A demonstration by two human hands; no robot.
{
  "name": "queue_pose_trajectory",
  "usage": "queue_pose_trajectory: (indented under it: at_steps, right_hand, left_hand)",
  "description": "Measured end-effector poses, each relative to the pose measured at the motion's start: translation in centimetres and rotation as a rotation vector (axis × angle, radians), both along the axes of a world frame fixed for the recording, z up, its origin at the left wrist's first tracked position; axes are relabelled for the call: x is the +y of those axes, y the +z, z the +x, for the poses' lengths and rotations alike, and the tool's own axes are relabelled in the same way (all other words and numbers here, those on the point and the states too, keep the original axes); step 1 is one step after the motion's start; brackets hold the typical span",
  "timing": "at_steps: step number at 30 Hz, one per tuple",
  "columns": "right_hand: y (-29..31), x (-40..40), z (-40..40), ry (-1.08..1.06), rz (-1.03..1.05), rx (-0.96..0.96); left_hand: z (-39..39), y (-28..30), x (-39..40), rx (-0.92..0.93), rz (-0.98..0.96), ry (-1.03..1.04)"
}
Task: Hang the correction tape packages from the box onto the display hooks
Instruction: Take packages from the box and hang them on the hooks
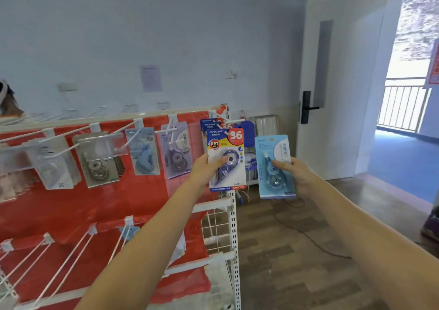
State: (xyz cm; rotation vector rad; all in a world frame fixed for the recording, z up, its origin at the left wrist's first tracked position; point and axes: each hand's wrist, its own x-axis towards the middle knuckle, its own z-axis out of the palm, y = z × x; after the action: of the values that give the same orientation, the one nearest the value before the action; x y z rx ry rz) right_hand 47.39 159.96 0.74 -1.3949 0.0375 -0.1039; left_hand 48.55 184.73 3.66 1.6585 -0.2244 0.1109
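Left hand (205,167) grips a dark-blue correction tape package (226,160), thumb across the blister front. The card stands upright, long axis vertical, printed face toward the camera, its top at the end hook (231,121) of the upper rail, just in front of matching blue packages (211,124) hanging there.

Right hand (297,174) grips a light-blue package (275,167), thumb on the front; card upright, tilted slightly, hang-hole end up, held off the rack (235,238) to its right.

Upper hooks further left carry a lilac package (177,150), a pale-blue one (145,152) and grey ones (97,160). Lower-row hooks (71,259) are bare. The box cannot be seen.
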Motion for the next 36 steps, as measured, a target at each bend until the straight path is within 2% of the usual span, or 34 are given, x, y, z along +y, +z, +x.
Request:
queue_pose_trajectory:
  at_steps: [11, 17, 20, 24, 28, 36]
  right_hand:
    - [-0.8, -2.2, 3.7, -0.028, 0.032, 0.022]
    - [-1.2, -2.8, 4.3, -0.047, 0.038, 0.050]
    - [-1.3, -2.7, 4.2, -0.051, 0.033, 0.068]
    - [-1.2, -2.1, 3.5, -0.054, 0.029, 0.067]
    - [-1.1, -1.2, 2.5, -0.021, 0.003, 0.063]
    - [-1.4, 3.2, -0.5, 0.067, -0.032, 0.056]
  left_hand:
    - [8.5, 1.3, -0.4, 0.098, 0.095, 0.108]
    - [10.8, 1.7, -1.6, 0.038, 0.189, 0.102]
    - [11.5, 1.7, -1.8, 0.036, 0.177, 0.123]
    - [10.1, 0.5, -1.3, 0.096, 0.142, 0.163]
    - [7.5, -1.8, 0.1, 0.166, 0.153, 0.089]
    - [2.1, -4.3, 6.2, 0.202, 0.365, 0.095]
